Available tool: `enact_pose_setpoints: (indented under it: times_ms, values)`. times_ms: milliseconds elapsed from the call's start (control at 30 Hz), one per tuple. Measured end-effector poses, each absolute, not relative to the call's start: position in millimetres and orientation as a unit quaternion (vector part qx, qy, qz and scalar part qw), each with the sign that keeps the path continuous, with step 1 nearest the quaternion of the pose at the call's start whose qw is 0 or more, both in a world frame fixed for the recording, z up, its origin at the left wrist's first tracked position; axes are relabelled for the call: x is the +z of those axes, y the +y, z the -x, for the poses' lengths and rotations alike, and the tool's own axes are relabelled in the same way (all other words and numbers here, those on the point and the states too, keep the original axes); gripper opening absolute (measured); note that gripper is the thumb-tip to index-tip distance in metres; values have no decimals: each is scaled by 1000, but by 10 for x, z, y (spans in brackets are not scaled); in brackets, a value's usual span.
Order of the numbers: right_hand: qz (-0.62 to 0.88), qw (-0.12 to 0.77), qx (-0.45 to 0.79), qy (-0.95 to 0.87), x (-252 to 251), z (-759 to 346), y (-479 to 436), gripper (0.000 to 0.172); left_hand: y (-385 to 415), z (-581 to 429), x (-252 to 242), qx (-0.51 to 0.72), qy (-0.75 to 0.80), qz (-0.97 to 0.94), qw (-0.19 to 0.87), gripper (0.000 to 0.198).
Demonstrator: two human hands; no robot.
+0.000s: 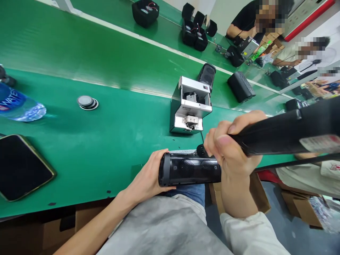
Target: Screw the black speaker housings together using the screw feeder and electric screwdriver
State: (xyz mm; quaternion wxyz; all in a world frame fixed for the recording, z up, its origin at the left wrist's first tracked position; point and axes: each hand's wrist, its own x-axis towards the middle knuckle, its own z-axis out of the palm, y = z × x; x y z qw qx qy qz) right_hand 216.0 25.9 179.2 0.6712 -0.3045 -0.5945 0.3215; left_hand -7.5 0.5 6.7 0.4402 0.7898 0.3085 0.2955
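A black speaker [191, 169] with a perforated front lies on its long side at the table's near edge, above my lap. Around its left end is my left hand [152, 171], closed with the thumb and fingers on opposite sides. My right hand [231, 145] is wrapped round a long black electric screwdriver [287, 132], just above the speaker's right end. Its labelled body slants up to the right, close to the camera. A small dark round part shows left of my right fingers; whether it belongs to the screwdriver I cannot tell. Beyond the speaker stands a silver screw feeder [191, 106].
At left are a water bottle [21, 102], a phone [23, 168] and a stack of round discs [87, 102]. More speakers [240, 86] and open housings [145, 12] stand on the far side. Other people [243, 21] work at upper right. Cardboard boxes [302, 209] are below right.
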Motion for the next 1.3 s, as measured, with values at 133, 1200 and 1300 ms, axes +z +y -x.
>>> enact_pose_setpoints:
  times_ms: [133, 1200, 1300]
  values:
    - [307, 665, 322, -600, 1791, -2159, 296, 29, 10, 72, 51, 305, 303, -789, 439, 118]
    - [450, 699, 112, -544, 2218, -2371, 989, 45, 10, 63, 21, 309, 292, -819, 386, 122]
    - [449, 694, 116, -550, 2168, -2405, 1032, 38, 11, 62, 27, 310, 294, -817, 387, 121]
